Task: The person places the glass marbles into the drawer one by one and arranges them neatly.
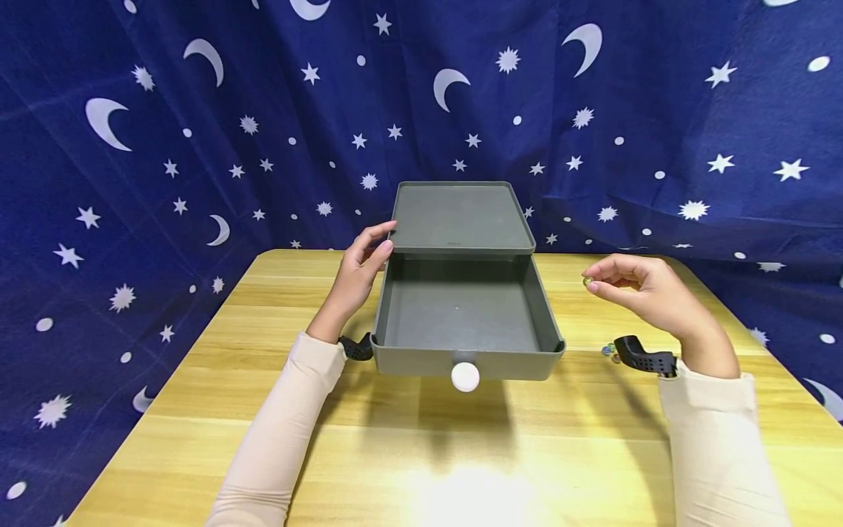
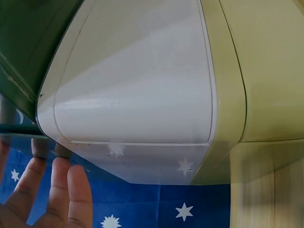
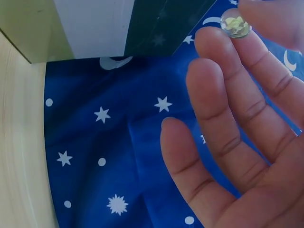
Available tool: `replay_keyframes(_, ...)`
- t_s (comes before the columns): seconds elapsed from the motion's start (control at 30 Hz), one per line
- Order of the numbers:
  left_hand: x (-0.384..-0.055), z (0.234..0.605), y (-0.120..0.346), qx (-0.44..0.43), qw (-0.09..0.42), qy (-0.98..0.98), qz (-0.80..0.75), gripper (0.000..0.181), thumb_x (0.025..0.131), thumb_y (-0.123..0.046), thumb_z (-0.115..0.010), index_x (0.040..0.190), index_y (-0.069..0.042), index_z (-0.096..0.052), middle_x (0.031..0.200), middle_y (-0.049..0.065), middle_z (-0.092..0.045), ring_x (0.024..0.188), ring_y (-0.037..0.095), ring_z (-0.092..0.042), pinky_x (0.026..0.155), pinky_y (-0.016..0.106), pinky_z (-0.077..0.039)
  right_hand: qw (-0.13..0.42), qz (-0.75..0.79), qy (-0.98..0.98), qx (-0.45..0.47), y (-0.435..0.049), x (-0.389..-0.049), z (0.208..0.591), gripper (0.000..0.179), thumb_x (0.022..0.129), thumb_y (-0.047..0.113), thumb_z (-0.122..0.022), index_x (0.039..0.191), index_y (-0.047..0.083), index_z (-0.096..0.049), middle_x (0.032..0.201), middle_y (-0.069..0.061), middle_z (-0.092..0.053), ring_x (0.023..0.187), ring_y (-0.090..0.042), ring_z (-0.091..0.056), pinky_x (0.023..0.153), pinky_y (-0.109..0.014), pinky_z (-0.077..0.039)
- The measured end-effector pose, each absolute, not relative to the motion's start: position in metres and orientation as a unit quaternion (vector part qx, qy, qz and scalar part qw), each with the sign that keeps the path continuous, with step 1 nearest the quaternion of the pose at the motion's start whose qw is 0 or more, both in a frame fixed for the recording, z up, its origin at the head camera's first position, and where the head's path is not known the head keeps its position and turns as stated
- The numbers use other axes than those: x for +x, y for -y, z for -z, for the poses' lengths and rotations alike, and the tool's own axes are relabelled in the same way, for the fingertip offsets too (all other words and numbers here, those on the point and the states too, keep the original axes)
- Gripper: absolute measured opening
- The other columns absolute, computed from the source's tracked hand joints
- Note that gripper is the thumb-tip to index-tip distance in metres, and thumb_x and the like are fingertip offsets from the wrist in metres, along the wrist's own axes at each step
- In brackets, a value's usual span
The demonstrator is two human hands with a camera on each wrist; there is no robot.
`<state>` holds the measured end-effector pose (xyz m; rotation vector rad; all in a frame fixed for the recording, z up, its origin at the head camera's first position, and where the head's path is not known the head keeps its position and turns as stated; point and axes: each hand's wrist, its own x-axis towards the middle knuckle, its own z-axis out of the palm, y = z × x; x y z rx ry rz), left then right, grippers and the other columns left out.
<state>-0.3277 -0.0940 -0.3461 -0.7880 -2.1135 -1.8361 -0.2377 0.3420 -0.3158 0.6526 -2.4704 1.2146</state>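
1. Head view: a blue curtain point(image 1: 421, 146) with white moons and stars is hanging behind the drawer unit.
2. A wooden table point(image 1: 230, 329) is spreading under and around the drawer unit, bearing its weight.
3. The grey drawer unit point(image 1: 461, 216) is standing with its front facing the camera, probably so that both hands can reach it.
4. Its drawer point(image 1: 421, 363) is jutting forward from the drawer unit, which seems to be giving access from above.
5. The left hand point(image 1: 356, 271) is touching the drawer unit's left side near the top edge, fingers extended and thumb spread from them, likely steadying it. How hard it is pressing, one cannot tell.
6. The right hand point(image 1: 658, 293) is hovering to the right of the drawer unit, apart from it, with thumb and index finger closing narrowly around a marble.
7. A round white knob point(image 1: 465, 377) is projecting from the drawer unit's front, apparently serving as a pull.
8. Some loose marbles point(image 1: 606, 350) are lying to the right of the drawer unit, seemingly within the right hand's easy reach.
9. The held marble point(image 3: 232, 24), clear with yellow inside, is sitting between the fingertips, right of the drawer unit; something so small and round is probably calling for a pinch.
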Motion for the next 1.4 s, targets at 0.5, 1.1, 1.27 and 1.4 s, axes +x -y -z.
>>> replay_keyframes(0.5,-0.327,0.346,0.094,-0.267,0.118,0.724,0.625,0.048,0.11,-0.018,-0.051,0.155,-0.001,-0.054,0.158,0.018,-0.051,0.121,0.025,-0.056,0.093,0.033,-0.049,0.154,-0.425,0.858,0.243,-0.331,-0.23,0.307,0.018,0.094,-0.011,-0.073,0.109,-0.001,-0.077,0.096,0.01,-0.077,0.086,-0.001,-0.068,0.08,-0.01,-0.049)
replay_keyframes(1.1,-0.327,0.346,0.094,-0.264,0.12,0.723,0.627,0.048,0.11,-0.018,-0.052,0.154,-0.001,-0.054,0.157,0.019,-0.052,0.118,0.021,-0.056,0.092,0.032,-0.049,0.177,-0.406,0.852,0.278,-0.306,-0.215,0.294,0.012,0.096,-0.001,-0.079,0.107,0.002,-0.078,0.097,0.005,-0.077,0.088,-0.004,-0.067,0.086,-0.011,-0.047)
replay_keyframes(1.27,-0.327,0.346,0.094,-0.264,0.12,0.724,0.626,0.048,0.11,-0.018,-0.051,0.154,-0.001,-0.054,0.158,0.018,-0.051,0.118,0.022,-0.057,0.092,0.032,-0.049,0.187,-0.394,0.851,0.291,-0.301,-0.21,0.292,0.01,0.099,0.009,-0.079,0.108,0.005,-0.079,0.098,0.0,-0.077,0.089,-0.004,-0.067,0.088,-0.011,-0.046)
replay_keyframes(1.4,-0.327,0.346,0.093,-0.265,0.119,0.724,0.626,0.048,0.11,-0.018,-0.051,0.154,0.0,-0.054,0.157,0.018,-0.051,0.117,0.023,-0.057,0.092,0.032,-0.049,0.193,-0.376,0.854,0.303,-0.298,-0.206,0.289,0.009,0.098,0.005,-0.078,0.107,0.005,-0.078,0.098,-0.001,-0.078,0.089,-0.003,-0.067,0.089,-0.012,-0.046)
